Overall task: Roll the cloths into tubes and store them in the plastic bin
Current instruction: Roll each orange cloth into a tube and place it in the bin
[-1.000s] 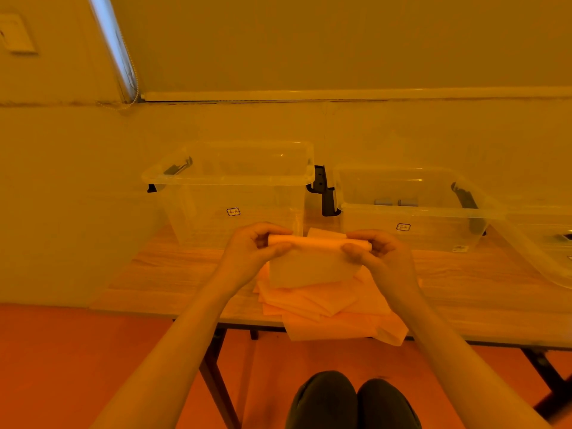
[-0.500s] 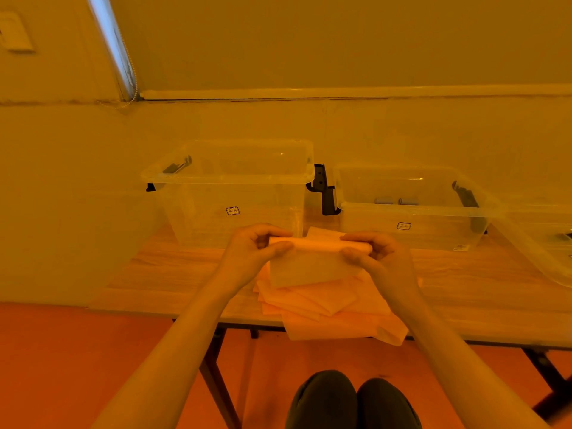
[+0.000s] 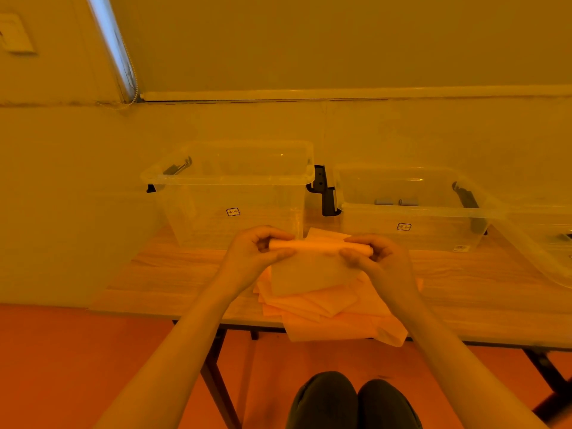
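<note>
Cloth (image 3: 312, 270): thin, matt fabric, smooth, partly rolled at its top edge. Pile (image 3: 328, 308): the same soft matt fabric, limp where it hangs over the table edge. Left bin (image 3: 235, 193) and right bin (image 3: 411, 212): clear, glossy plastic with smooth walls and dark, matt plastic handles; each front wall bears a small paper-like label. Table (image 3: 173, 274): pale wood-grain top, smooth, low sheen. Table legs (image 3: 216, 385): dark and matt; the material cannot be told. Wall (image 3: 62, 212): matt, even finish.

A wooden table (image 3: 173, 274) on dark legs stands against the pale wall (image 3: 77, 187), an orange floor (image 3: 55, 366) beneath, and what may be a switch plate (image 3: 15, 37) up left.
</note>
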